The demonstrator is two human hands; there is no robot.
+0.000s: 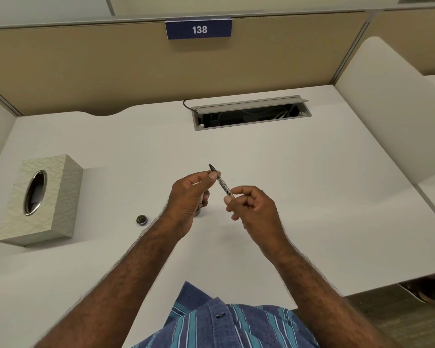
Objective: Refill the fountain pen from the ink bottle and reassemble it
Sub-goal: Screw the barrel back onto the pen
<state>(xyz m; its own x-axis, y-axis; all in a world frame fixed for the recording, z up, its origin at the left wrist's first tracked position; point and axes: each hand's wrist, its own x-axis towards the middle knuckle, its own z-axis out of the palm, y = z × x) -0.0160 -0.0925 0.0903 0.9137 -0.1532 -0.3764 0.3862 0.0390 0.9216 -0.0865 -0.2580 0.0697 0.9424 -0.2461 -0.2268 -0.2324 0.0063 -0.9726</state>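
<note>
Above the middle of the desk [312,197], one fountain pen [222,183] is held nib up by two hands: left hand [189,199] grip pinching near the nib, right hand [251,207] grip pinching its lower end. One bottle cap [141,219] and one tissue box [39,199] lie toward the left edge.

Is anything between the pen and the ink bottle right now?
Yes: the left hand. Both hands hold the pen section in the air, nib pointing up and away, right hand at its rear end. The ink bottle sits on the desk mostly hidden beneath the left hand. Its cap lies off to the left.
</note>
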